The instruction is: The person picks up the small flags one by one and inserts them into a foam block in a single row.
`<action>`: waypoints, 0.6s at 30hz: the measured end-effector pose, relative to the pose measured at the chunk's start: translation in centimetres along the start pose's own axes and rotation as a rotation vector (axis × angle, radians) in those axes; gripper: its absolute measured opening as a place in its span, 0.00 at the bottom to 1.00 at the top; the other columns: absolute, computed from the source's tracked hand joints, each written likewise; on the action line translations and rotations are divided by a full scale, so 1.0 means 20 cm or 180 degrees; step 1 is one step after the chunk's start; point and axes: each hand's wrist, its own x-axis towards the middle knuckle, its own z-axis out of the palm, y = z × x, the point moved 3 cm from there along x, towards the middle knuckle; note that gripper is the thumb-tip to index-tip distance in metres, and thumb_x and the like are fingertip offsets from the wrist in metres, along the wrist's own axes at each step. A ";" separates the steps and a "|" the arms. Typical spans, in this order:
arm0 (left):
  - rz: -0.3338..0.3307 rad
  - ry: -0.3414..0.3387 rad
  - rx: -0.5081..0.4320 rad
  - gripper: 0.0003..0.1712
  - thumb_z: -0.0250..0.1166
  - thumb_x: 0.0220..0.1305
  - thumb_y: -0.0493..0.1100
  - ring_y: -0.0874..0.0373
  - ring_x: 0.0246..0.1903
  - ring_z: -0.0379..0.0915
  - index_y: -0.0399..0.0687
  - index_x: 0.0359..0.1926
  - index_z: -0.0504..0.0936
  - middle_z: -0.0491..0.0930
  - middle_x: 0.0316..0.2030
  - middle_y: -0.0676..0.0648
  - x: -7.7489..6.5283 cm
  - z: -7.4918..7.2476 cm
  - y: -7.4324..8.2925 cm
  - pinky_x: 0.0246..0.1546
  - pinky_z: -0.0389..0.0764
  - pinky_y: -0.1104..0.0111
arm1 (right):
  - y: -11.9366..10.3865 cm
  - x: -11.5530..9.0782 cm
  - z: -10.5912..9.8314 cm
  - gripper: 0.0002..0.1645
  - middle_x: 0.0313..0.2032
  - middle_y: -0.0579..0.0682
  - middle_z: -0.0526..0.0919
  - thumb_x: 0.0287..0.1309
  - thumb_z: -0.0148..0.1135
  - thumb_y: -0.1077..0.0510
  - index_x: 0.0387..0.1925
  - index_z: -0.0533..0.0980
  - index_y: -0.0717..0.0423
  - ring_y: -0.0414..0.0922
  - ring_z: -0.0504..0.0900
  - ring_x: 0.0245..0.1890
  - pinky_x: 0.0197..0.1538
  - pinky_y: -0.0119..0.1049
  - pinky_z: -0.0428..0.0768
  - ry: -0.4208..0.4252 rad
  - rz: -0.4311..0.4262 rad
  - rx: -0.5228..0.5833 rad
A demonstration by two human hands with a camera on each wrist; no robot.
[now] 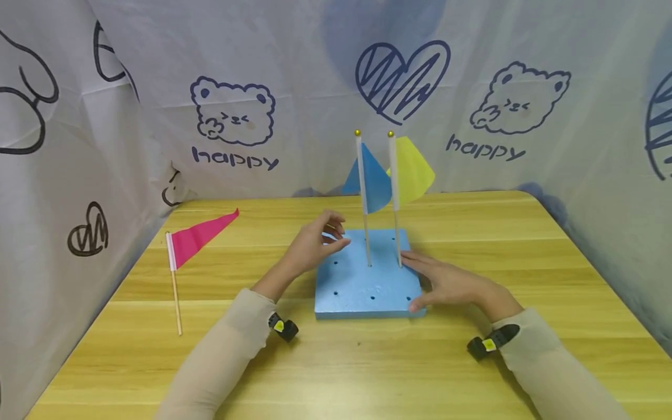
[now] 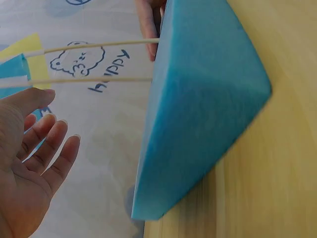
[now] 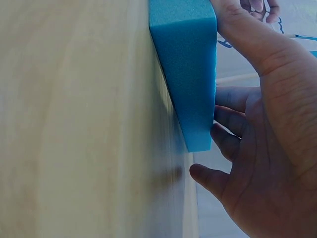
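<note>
A light blue foam block (image 1: pixel 352 280) with several small holes lies flat on the table. Two flags on thin wooden sticks stand upright in it: a blue flag (image 1: pixel 375 181) near the middle, and a yellow flag (image 1: pixel 412 172) to its right. My left hand (image 1: pixel 315 242) hovers by the block's left side with fingers loosely bent, holding nothing; the left wrist view shows its palm (image 2: pixel 22 183) apart from the block. On the right edge of the block rests my right hand (image 1: pixel 446 283), its thumb at the near corner and fingertips (image 3: pixel 225 141) against the top face near the yellow flag's stick.
A pink pennant flag (image 1: pixel 199 242) on a wooden stick lies on the left of the wooden table (image 1: pixel 357 373). A pale cloth (image 1: pixel 315 105) with bear and heart drawings hangs behind the table and along its sides.
</note>
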 end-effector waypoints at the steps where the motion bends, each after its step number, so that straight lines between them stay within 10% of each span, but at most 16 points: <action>1: -0.0006 0.0008 0.0007 0.23 0.68 0.63 0.40 0.57 0.41 0.78 0.42 0.56 0.71 0.77 0.42 0.43 -0.01 -0.01 -0.01 0.46 0.81 0.68 | 0.00 0.00 0.00 0.69 0.76 0.55 0.43 0.44 0.68 0.26 0.77 0.48 0.54 0.57 0.44 0.75 0.70 0.59 0.55 -0.0003 0.0008 0.0007; 18: -0.0232 0.0125 0.0107 0.24 0.68 0.65 0.43 0.53 0.43 0.78 0.46 0.58 0.72 0.78 0.45 0.45 -0.15 -0.23 -0.13 0.48 0.81 0.58 | 0.00 0.00 0.00 0.69 0.77 0.55 0.43 0.44 0.68 0.26 0.77 0.48 0.53 0.57 0.43 0.75 0.70 0.58 0.55 -0.0023 0.0025 0.0022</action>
